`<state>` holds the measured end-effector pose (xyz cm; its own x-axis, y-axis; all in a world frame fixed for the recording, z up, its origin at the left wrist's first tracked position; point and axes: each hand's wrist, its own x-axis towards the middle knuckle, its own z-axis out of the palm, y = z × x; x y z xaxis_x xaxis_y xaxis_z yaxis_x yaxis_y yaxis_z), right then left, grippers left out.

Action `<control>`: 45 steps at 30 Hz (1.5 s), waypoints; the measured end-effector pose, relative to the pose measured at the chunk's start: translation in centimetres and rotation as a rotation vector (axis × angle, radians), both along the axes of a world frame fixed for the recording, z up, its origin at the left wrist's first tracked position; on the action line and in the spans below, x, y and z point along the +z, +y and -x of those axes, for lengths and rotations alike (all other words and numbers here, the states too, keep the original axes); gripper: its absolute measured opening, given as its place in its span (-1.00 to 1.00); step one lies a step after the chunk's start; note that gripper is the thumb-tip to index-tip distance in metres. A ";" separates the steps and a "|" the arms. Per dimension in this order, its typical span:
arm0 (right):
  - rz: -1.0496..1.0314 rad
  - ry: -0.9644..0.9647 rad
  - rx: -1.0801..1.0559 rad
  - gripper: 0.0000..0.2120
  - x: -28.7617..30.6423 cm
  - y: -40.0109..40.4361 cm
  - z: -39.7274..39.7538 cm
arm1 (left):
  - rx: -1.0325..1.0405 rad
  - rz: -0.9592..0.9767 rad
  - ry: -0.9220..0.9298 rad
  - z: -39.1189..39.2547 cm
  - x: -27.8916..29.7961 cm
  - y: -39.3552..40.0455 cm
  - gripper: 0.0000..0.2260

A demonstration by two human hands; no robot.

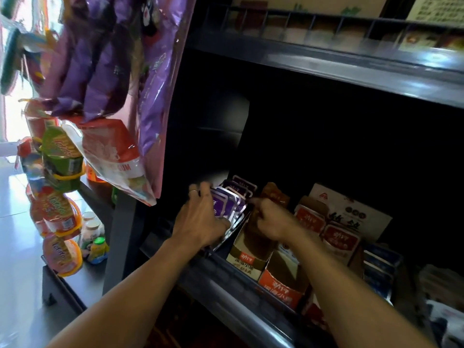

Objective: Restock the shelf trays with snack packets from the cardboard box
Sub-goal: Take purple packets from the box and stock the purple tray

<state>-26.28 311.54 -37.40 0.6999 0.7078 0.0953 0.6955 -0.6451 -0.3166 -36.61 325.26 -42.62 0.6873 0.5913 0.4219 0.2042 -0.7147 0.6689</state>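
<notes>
A row of purple snack packets (pixel 232 200) stands in the leftmost tray on the dark lower shelf (pixel 226 285). My left hand (pixel 200 219), with a ring on one finger, grips the front of that purple stack. My right hand (pixel 272 221) is curled over the brown display tray (pixel 248 257) beside it, fingers pinching at the brown packets (pixel 275 193) inside; what it pinches is blurred. An orange tray (pixel 283 287) and red packets (pixel 339 239) stand further right. No cardboard box shows.
A white printed carton (pixel 351 212) stands behind the red packets. Blue packs (pixel 381 264) sit at the far right. Purple and red bags (pixel 113 79) hang at the shelf's left end, with snack cups (pixel 60 214) and small bottles (pixel 94 237) below. An upper shelf (pixel 351 61) overhangs.
</notes>
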 end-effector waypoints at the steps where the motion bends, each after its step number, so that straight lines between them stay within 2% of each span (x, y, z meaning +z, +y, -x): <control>1: -0.015 0.020 -0.001 -0.43 -0.1 0.0 -0.1 | -0.018 0.001 -0.001 0.0 -0.1 0.0 -0.19; 5: -0.200 0.190 0.025 -0.47 -0.1 -0.2 -0.2 | -0.044 0.002 0.039 -0.1 -0.1 -0.1 -0.10; 8: -0.358 0.381 0.005 -0.49 0.4 0.0 -0.2 | -0.030 -0.024 0.054 -0.3 -0.1 0.2 -0.17; 12: -0.320 0.270 0.035 -0.58 0.4 0.2 0.0 | -0.031 -0.020 0.028 0.1 -0.2 0.7 -0.24; 16: -0.105 -0.007 0.138 -0.55 -0.5 -0.4 0.7 | -0.055 -0.004 0.029 0.9 0.0 1.2 -0.22; 21: -0.046 -0.210 0.199 -0.84 -1.9 0.0 1.4 | -0.092 0.010 0.010 1.8 0.0 1.6 -0.21; 23: -0.079 -0.257 0.227 -0.88 -2.5 0.2 1.2 | -0.133 0.042 0.004 2.0 -0.2 1.7 -0.21; 26: -0.158 -0.258 0.226 -0.88 -2.9 0.4 1.5 | -0.214 0.130 0.012 2.2 -0.6 1.9 -0.12; 29: -0.207 -0.215 0.191 -0.89 -2.8 0.9 1.8 | -0.192 0.091 0.057 2.2 -0.9 1.8 0.04; 34: -0.238 -0.078 0.065 -0.88 -1.6 1.0 1.8 | -0.151 0.059 0.027 2.1 -1.3 1.3 -0.04; 36: -0.204 -0.109 0.020 -0.90 -1.7 1.3 2.0 | -0.148 0.051 0.023 2.2 -1.3 1.3 -0.06; 38: -0.210 -0.148 0.032 -0.86 -1.9 2.1 2.1 | -0.138 0.042 0.029 2.2 -1.2 1.3 -0.07; 42: -0.223 -0.029 0.081 -0.71 -1.4 2.0 2.3 | -0.108 -0.015 0.047 2.2 -1.1 1.5 -0.06; 45: -0.226 -0.021 0.041 -0.68 -1.8 1.0 1.9 | -0.079 -0.090 0.084 2.2 -0.5 1.3 -0.08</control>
<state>-28.19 312.49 -39.18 0.6673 0.6945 0.2689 0.7275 -0.5307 -0.4349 -38.77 326.52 -43.11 0.7654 0.4960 0.4101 0.1971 -0.7873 0.5843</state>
